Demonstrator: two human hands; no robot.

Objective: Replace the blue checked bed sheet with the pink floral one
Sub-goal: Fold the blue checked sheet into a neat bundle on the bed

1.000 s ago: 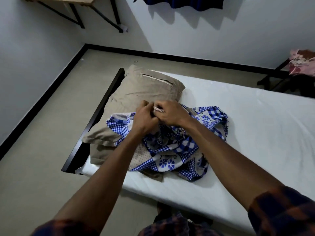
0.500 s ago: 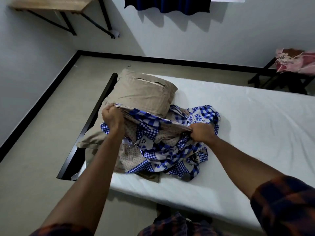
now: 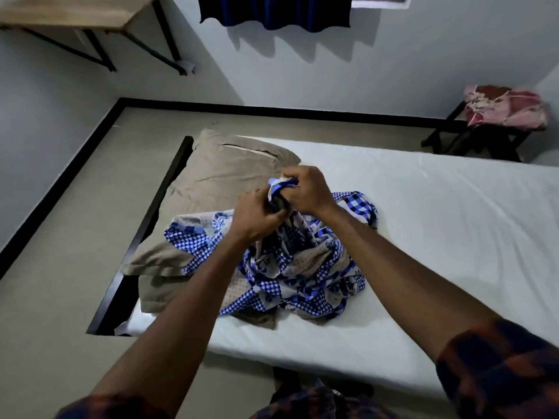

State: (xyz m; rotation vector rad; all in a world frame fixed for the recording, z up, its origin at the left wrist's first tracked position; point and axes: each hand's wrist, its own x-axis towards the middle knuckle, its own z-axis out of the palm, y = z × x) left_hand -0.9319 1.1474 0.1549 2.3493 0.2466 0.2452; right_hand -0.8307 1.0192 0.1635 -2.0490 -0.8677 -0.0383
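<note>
**Entry: both hands on the bunched blue checked sheet**

We record the blue checked sheet [image 3: 296, 273] off the mattress and crumpled in a heap on the near-left part of the bed. Its left edge overlaps the lower edge of the beige pillow [image 3: 223, 173]. The white mattress [image 3: 438, 222] lies bare to the right of the heap.

Left hand [image 3: 254, 219]: fingers curled, grip closed round a gathered fold at the top of the heap.

Right hand [image 3: 308, 189]: just beyond the left hand and touching it. Its grip is clenched on a twisted bunch of the same sheet, and a tuft of blue-and-white cloth pokes out above the knuckles. The bunch is held above the heap, with cloth running taut from it down to the pile.

Something dark shows between the two hands (the view is blurred here). We cannot tell whether it is shadow or a fold.

Pink floral sheet [image 3: 505, 107]: lies bundled on a dark bench [image 3: 472, 143] by the far wall at upper right, well apart from both hands.

Surroundings:
- A black bed frame [image 3: 145, 228] runs along the mattress's left side.
- A wooden shelf [image 3: 75, 13] sits on brackets on the left wall.
- A dark blue curtain [image 3: 272, 10] hangs at the top of the view.
- A checked sleeve [image 3: 499, 367] covers the right forearm near the elbow.
</note>
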